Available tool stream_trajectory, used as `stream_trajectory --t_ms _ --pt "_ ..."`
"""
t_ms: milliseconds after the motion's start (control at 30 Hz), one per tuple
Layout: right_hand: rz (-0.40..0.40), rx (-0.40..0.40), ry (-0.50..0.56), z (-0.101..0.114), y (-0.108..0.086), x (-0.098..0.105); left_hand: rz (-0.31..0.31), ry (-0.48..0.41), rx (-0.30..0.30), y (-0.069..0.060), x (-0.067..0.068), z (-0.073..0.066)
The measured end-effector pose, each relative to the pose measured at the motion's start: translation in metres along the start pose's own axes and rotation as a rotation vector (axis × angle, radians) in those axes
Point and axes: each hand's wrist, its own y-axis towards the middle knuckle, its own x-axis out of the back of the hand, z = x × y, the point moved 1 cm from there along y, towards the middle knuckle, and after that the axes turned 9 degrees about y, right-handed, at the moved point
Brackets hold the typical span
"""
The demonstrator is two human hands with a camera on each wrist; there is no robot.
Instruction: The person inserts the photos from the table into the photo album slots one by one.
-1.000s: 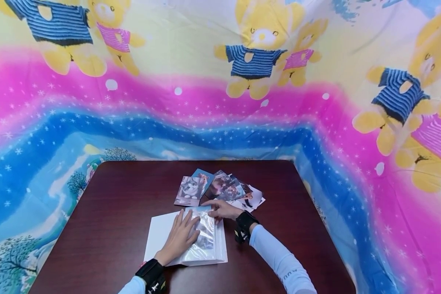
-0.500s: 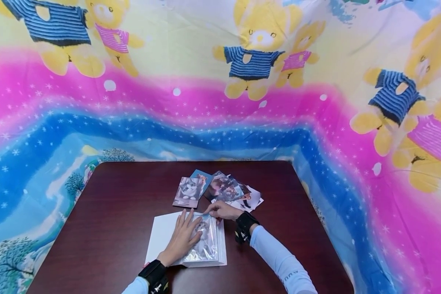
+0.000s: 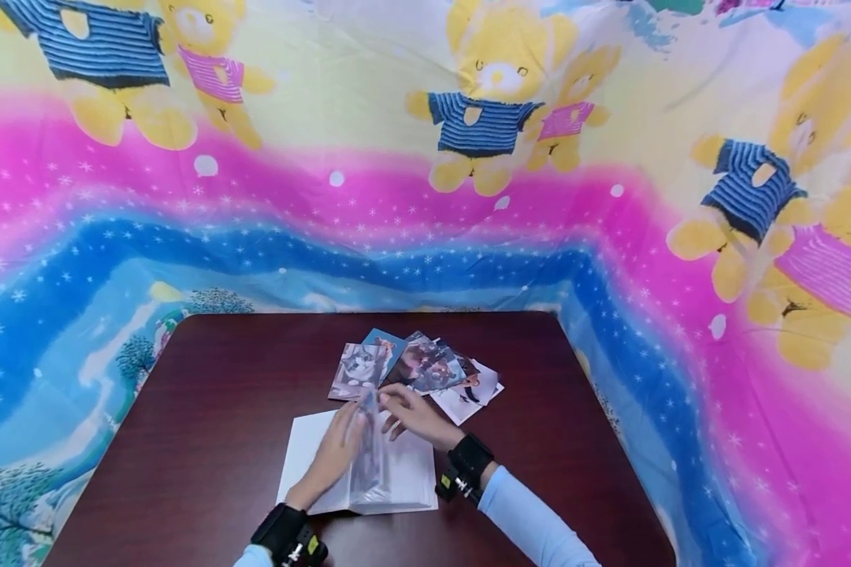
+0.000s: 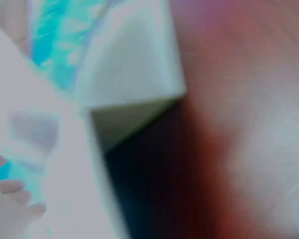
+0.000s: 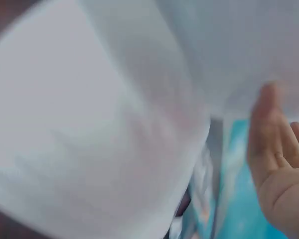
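Note:
A white photo album [image 3: 414,472] lies spread on the table, its clear sleeve pages [image 3: 369,465] raised near the middle and seen almost edge-on. My left hand [image 3: 333,453] rests over the left side, fingers extended against the raised pages. Just right of their top edge is my right hand [image 3: 418,417], fingers loosely bent; whether they touch the pages is unclear. The right wrist view shows that hand [image 5: 279,164] with extended fingers beside a blurred pale page [image 5: 99,124]. In the left wrist view, the album's white corner [image 4: 134,59] is blurred.
Behind the album, a cat photo [image 3: 358,366] lies partly over a blue-edged one [image 3: 384,342]. Several overlapping photos [image 3: 429,364] fan out to their right on the dark brown table [image 3: 220,394]. A patterned cloth [image 3: 369,252] hangs around the table.
The sleeve pages that lay flat on the right have swung up toward the left, exposing a white surface below. My left hand has shifted slightly left; my right hand has moved left and its fingers have spread.

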Motion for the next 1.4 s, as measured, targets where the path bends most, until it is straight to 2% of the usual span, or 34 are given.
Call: stream_trajectory --t_ms 67,133,200,267,333,500,667,733,800,900,1033,1100,1200,1300,1400 --pt "0.097 0.052 -0.127 0.001 -0.002 -0.016 -0.002 -0.094 0.093 0.003 0.021 -0.002" --pt "0.205 0.117 -0.316 0.002 -0.005 -0.030 0.003 -0.157 0.167 0.005 0.042 -0.003" --pt "0.286 0.172 -0.524 0.001 -0.010 -0.040 0.017 -0.158 0.216 0.006 0.059 -0.001" --pt "0.325 0.207 -0.663 0.000 -0.015 -0.043 0.032 -0.094 0.231 0.005 0.070 0.004" --pt "0.311 0.233 -0.764 -0.002 -0.019 -0.039 0.038 -0.019 0.198 0.003 0.073 0.014" --pt "0.147 0.196 -0.896 -0.012 -0.027 -0.016 0.017 0.241 0.042 -0.007 0.068 0.034" --pt "0.055 0.109 -0.909 -0.025 -0.038 0.000 0.012 0.478 -0.054 -0.015 0.066 0.041" --pt "0.041 0.082 -0.899 -0.030 -0.043 0.005 0.017 0.543 -0.082 -0.014 0.064 0.042" --pt "0.033 0.053 -0.883 -0.034 -0.047 0.009 0.014 0.581 -0.080 -0.009 0.060 0.041" --pt "0.031 0.021 -0.860 -0.038 -0.053 0.013 -0.023 0.593 -0.015 0.004 0.053 0.037" --pt "0.028 0.014 -0.849 -0.042 -0.057 0.016 -0.077 0.524 0.104 0.030 0.042 0.031" --pt "0.025 0.012 -0.847 -0.042 -0.058 0.016 -0.070 0.467 0.177 0.043 0.035 0.031" --pt "0.021 0.016 -0.851 -0.043 -0.061 0.015 -0.049 0.410 0.317 0.059 0.024 0.035" --pt "0.025 0.038 -0.858 -0.042 -0.064 0.013 -0.051 0.407 0.445 0.070 0.015 0.037" --pt "0.032 0.069 -0.870 -0.042 -0.066 0.010 -0.053 0.443 0.529 0.078 0.008 0.036"
